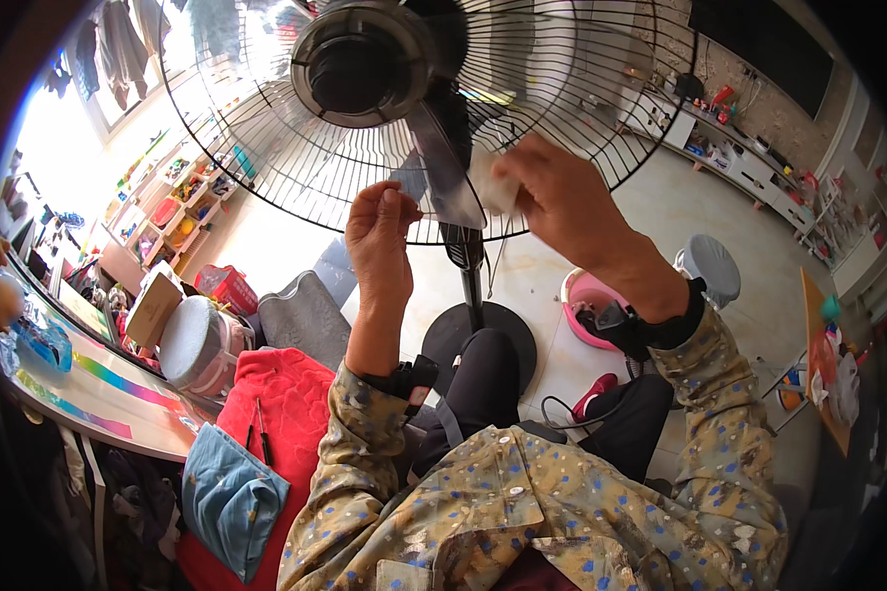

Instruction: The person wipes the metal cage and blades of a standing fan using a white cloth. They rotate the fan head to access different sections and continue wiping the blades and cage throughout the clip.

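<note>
A standing fan (362,70) is before me, with a dark motor hub and no grille in front of its blades. Behind them spreads the round wire rear grille (562,96). One dark translucent fan blade (443,159) points down between my hands. My right hand (554,192), blurred, is shut on a whitish cloth (494,181) at the blade's right edge. Left of the blade, my left hand (381,233) is raised with thumb and fingers drawn together; whether it holds anything cannot be made out. The fan's round base (436,340) stands on the floor by my knee.
A pink basin (584,295) holding dark items is on the floor to the right. Two screwdrivers (264,436) lie on a red cloth (281,377) beside a folded blue cloth (233,491). A stool (192,343) stands left; a black cable (562,425) loops near my leg.
</note>
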Demonstrator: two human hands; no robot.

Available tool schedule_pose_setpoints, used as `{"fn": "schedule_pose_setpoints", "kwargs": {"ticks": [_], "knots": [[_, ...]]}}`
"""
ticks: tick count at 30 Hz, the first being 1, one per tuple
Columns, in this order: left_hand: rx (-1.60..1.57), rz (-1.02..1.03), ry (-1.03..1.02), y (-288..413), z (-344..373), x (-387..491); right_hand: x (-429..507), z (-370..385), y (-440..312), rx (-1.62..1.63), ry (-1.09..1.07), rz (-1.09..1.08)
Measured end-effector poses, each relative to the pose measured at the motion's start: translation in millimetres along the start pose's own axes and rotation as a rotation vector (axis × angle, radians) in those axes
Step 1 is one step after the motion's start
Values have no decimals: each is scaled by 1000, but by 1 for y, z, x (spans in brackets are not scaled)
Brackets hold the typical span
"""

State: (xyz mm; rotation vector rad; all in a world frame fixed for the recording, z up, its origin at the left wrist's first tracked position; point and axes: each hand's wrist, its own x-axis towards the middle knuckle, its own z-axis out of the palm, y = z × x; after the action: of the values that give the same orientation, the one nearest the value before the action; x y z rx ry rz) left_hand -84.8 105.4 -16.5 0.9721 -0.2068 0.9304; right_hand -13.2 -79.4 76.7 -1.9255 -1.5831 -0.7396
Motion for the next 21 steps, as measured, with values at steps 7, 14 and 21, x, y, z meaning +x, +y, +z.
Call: {"fn": "schedule_pose_setpoints", "kwargs": {"ticks": [7, 14, 21], "knots": [[31, -22, 10, -2, 2, -3, 22, 18, 1, -305, 317, -328], [3, -14, -14, -3, 4, -2, -7, 25, 14, -466, -157, -202], [35, -15, -36, -3, 6, -7, -5, 4, 15, -23, -615, 23]]}}
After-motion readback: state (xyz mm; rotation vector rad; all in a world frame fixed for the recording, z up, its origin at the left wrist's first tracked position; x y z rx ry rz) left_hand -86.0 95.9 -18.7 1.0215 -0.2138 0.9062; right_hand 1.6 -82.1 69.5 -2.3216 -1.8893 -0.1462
